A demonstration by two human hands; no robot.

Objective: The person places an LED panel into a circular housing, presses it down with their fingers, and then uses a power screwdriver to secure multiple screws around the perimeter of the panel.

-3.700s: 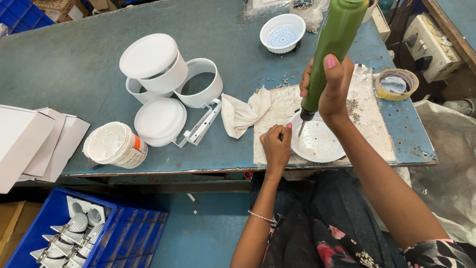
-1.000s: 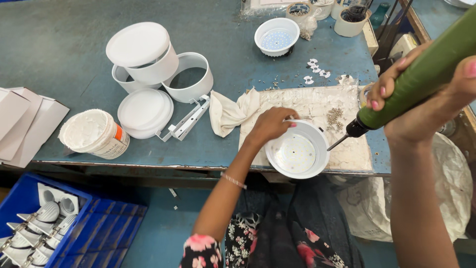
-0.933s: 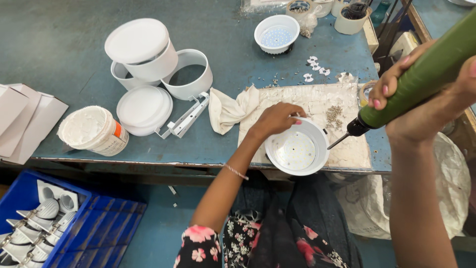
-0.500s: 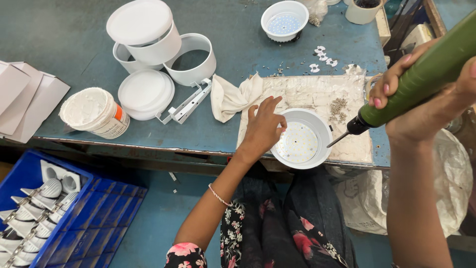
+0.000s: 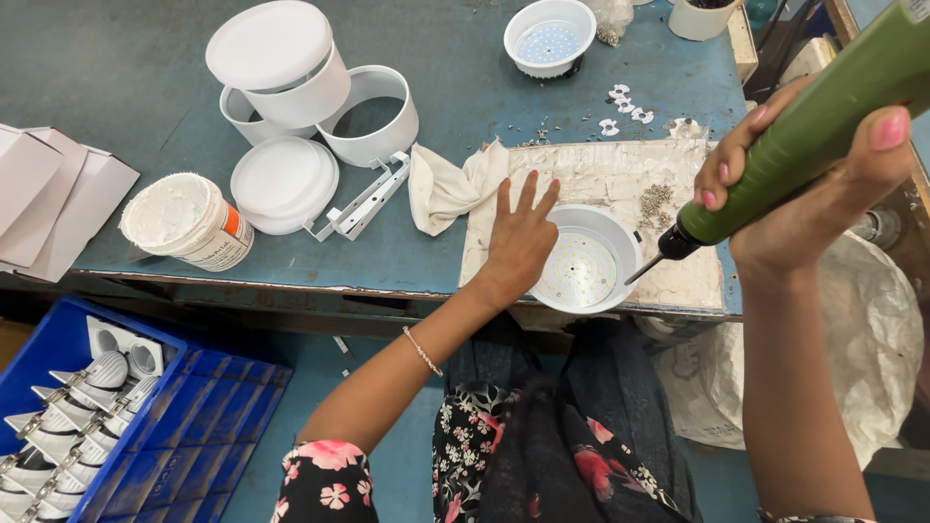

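Note:
A white round lamp housing [image 5: 588,264] with an LED disc inside sits on a white-smeared board [image 5: 601,179] at the table's front edge. My left hand [image 5: 518,237] rests flat against the housing's left rim, fingers spread. My right hand [image 5: 809,184] grips a green electric screwdriver [image 5: 833,116], held up and to the right; its bit points down-left near the housing's right rim. A small heap of screws [image 5: 656,199] lies on the board behind the housing.
A white cloth [image 5: 441,184], a metal bracket [image 5: 360,201], white round housings [image 5: 371,111] and lids [image 5: 283,182], and a paste tub [image 5: 187,221] stand to the left. A white bowl-shaped fitting [image 5: 549,37] is at the back. A blue crate [image 5: 199,426] of lamp parts sits below left.
My right hand lifted the screwdriver out of the housing and off to the right. My left hand moved from pinching inside the housing to lying flat on its left rim.

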